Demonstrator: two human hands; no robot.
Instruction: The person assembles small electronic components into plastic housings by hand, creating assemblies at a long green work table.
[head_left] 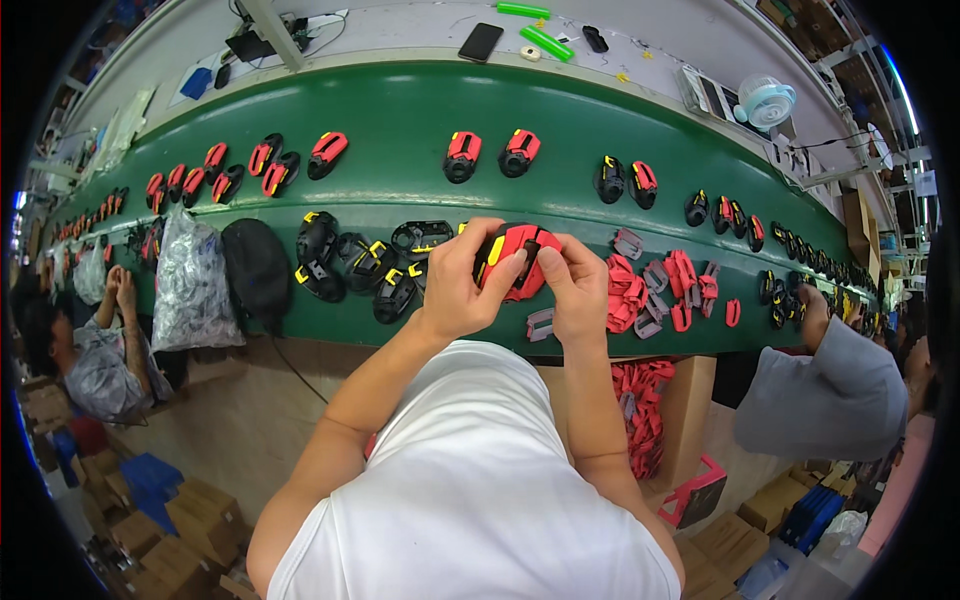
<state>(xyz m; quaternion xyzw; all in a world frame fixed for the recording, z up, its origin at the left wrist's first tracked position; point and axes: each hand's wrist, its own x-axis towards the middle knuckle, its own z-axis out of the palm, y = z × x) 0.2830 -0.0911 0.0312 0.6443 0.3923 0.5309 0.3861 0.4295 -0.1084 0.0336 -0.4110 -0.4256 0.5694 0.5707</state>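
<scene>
Both hands hold one rounded red-and-black plastic housing (515,242) with a yellow strip, raised over the near edge of the green bench. My left hand (462,285) is closed round its left side, with the thumb on the top. From the right, my right hand (580,295) pinches it, thumb pressed near the dark slot. My fingers hide much of its underside. To the left of my hands lie several black housings (318,240) with yellow parts but no red cover. A pile of loose red covers (625,295) and grey-pink pieces (540,324) lies to the right.
Red-and-black housings (462,157) line the green bench (400,110). Left stand a plastic bag (190,290) and a black rounded object (255,270). A carton (690,415) of red parts sits below the edge at right. Co-workers' arms (815,318) reach in on both sides.
</scene>
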